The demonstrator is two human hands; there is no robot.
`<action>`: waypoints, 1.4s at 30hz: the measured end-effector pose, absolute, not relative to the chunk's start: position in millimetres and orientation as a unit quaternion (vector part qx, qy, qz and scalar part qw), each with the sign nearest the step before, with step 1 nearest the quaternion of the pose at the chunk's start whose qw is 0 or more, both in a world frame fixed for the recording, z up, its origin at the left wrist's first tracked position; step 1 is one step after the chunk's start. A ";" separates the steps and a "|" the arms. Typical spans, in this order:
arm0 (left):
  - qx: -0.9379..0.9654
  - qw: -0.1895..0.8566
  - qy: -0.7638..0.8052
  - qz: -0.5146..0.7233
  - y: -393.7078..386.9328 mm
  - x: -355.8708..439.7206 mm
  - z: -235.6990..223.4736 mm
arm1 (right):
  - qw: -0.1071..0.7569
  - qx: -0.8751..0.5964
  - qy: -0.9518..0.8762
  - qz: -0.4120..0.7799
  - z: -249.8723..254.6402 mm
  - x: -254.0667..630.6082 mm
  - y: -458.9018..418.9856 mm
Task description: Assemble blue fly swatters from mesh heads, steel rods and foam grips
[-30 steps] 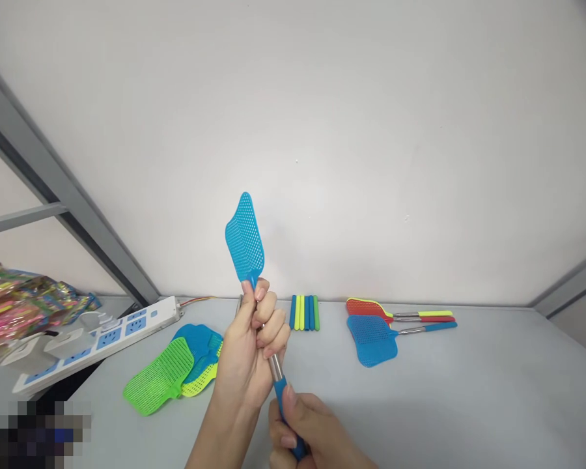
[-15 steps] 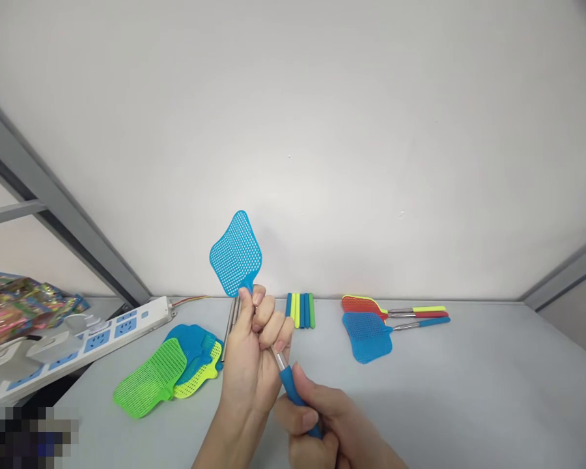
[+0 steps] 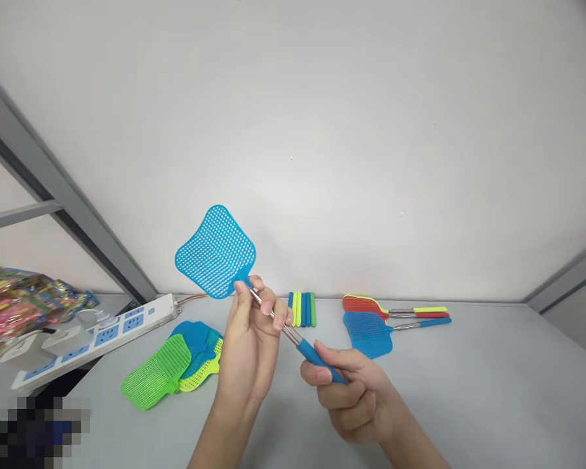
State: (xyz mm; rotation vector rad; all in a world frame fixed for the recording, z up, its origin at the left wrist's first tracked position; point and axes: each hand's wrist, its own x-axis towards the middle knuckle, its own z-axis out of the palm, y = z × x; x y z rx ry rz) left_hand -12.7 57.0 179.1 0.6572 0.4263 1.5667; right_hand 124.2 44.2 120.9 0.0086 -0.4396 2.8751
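A blue fly swatter (image 3: 219, 251) with a perforated head is held up in front of me, tilted with its head to the upper left. My left hand (image 3: 254, 332) is closed around the top of its metal rod, the thumb against the base of the head. Gripping the blue sleeve at the lower end is my right hand (image 3: 354, 394). A stretch of bare rod shows between the two hands. Behind them on the table, several blue, yellow and green handle sleeves (image 3: 303, 309) lie side by side.
Loose swatter heads in green (image 3: 156, 374), blue and yellow overlap at left. Complete swatters, the front one blue (image 3: 368, 333), are stacked at right. A power strip (image 3: 141, 319) with plugs and colourful plastic packages (image 3: 24, 303) are far left. A white wall (image 3: 322, 143) rises behind the table.
My right hand has moved up and right with the sleeve. The swatter leans further left, its head is nearer and more rod shows between my hands.
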 end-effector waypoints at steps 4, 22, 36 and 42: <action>0.327 0.605 0.223 0.691 55.9 -16.3 182.1 | 0.123 0.020 -0.193 0.973 122.2 127.3 46.5; 0.380 0.458 0.290 0.750 50.3 0.3 170.5 | 0.419 -0.109 -0.487 0.759 116.6 211.1 46.9; 0.486 0.459 0.423 0.612 38.2 2.2 164.8 | 0.622 -0.260 -0.484 0.558 156.5 186.5 33.4; 0.500 0.490 0.409 0.586 35.9 7.1 162.7 | 0.664 -0.266 -0.448 0.537 160.8 186.1 30.3</action>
